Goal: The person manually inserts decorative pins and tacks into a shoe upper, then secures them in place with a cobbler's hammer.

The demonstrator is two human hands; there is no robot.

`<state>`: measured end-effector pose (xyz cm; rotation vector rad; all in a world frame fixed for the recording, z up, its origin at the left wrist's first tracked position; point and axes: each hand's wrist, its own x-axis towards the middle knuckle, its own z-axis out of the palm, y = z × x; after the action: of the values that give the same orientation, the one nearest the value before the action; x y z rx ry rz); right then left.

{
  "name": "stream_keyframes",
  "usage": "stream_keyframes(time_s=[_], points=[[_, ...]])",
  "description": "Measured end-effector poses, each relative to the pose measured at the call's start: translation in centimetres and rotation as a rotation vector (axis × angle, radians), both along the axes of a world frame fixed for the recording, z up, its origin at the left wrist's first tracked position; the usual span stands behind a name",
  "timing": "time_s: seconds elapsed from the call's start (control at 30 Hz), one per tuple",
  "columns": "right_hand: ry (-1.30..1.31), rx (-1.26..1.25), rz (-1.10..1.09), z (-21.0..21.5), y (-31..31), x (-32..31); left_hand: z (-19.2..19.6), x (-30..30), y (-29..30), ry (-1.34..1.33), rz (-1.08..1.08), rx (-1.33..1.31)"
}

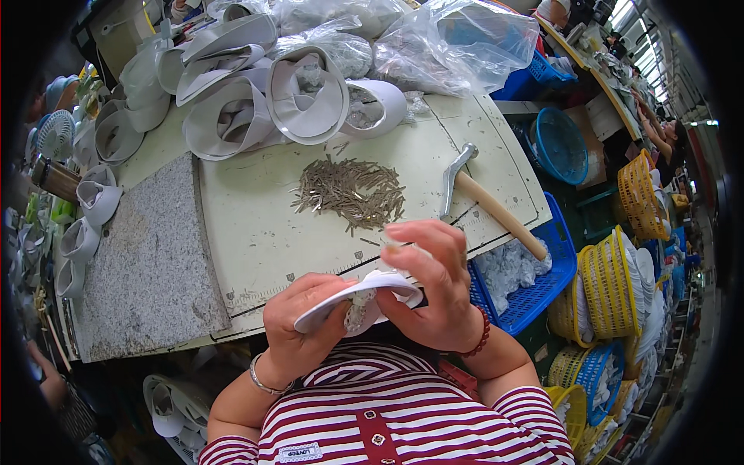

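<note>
My left hand [304, 316] is closed around one end of a white, curved, band-like piece [333, 304], which looks like a shoe upper. A speckled pale patch shows on its inner side near my left thumb. At the piece's other end, my right hand [435, 283] has its thumb against the edge, while its raised fingers stand apart and slightly blurred. Beyond my hands, a heap of thin greyish-brown metal strips [349, 190] lies on the pale tabletop [256, 209]. To its right rests a hammer [496, 208] with a wooden handle and metal head.
A rough grey slab [151, 256] covers the table's left part. White curved pieces [232, 116] and clear plastic bags [457, 46] crowd the far side. Off the right edge stands a blue basket [562, 260] of white material, with yellow baskets [608, 283] beyond. Other people work farther away.
</note>
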<state>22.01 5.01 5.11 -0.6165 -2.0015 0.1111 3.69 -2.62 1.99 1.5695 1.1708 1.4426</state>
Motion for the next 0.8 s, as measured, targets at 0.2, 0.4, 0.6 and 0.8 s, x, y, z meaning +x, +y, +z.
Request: stream_keyframes(time_s=[0.2,0.4,0.6,0.8], points=[[0.015,-0.548,0.554,-0.9,0.2,1.1,0.0,-0.3,0.1,0.097,-0.039,0.163],[0.024,-0.569,0.535,-0.2,-0.3,0.7,-0.4,-0.3,-0.3,0.064,-0.042,0.115],[0.046,-0.583,0.542,-0.9,-0.2,1.2,0.0,-0.5,0.0,0.111,-0.101,0.108],[0.069,-0.592,0.534,-1.3,-0.4,1.1,0.1,-0.4,-0.2,0.084,-0.092,0.109]])
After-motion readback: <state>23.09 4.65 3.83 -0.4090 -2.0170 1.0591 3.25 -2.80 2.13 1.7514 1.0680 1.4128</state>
